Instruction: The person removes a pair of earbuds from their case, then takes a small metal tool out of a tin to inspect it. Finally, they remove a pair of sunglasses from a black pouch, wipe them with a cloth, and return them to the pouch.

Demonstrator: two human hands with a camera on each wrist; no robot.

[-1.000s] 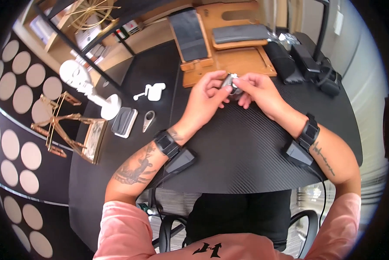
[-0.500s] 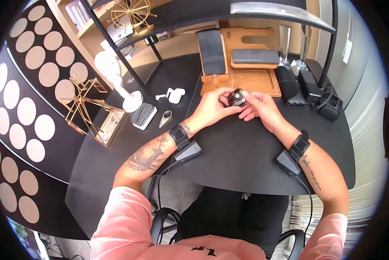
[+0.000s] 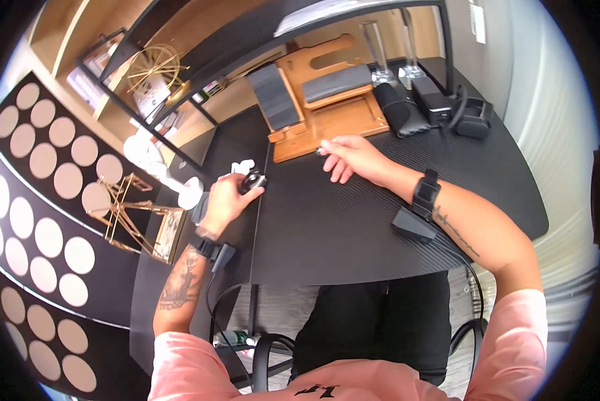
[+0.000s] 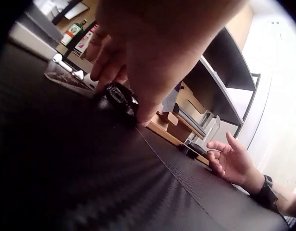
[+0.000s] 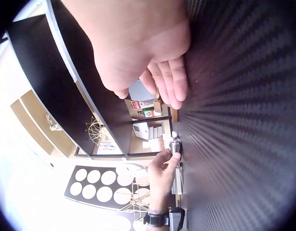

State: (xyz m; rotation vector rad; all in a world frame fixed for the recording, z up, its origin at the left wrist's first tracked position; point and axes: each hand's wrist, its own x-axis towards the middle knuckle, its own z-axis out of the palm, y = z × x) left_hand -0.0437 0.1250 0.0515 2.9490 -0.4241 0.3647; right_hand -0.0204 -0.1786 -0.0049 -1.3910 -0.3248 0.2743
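Near the white earbud case (image 3: pixel 243 166), my left hand (image 3: pixel 225 200) grips a small dark, shiny round object (image 3: pixel 253 181) at the desk's left part. In the left wrist view the dark object (image 4: pixel 120 98) sits low over the desk between thumb and fingers. My right hand (image 3: pixel 361 160) hovers over the desk by the wooden stand's front edge, its fingers loosely bent. A tiny shiny spot shows at its fingertips in the head view; whether it is held is unclear. The right wrist view shows the right hand's (image 5: pixel 143 53) thumb and fingers apart.
A wooden stand (image 3: pixel 350 119) with a phone (image 3: pixel 273 97) stands behind the hands. At the back right lie a black pouch (image 3: pixel 401 112) and a black box (image 3: pixel 431 100). Left are a white figure (image 3: pixel 191 192) and a gold frame model (image 3: pixel 123 207).
My hands, together at the dark object before, have parted. The left has carried it leftward to the earbud case; the right has stayed near the wooden stand. The head view has shifted.
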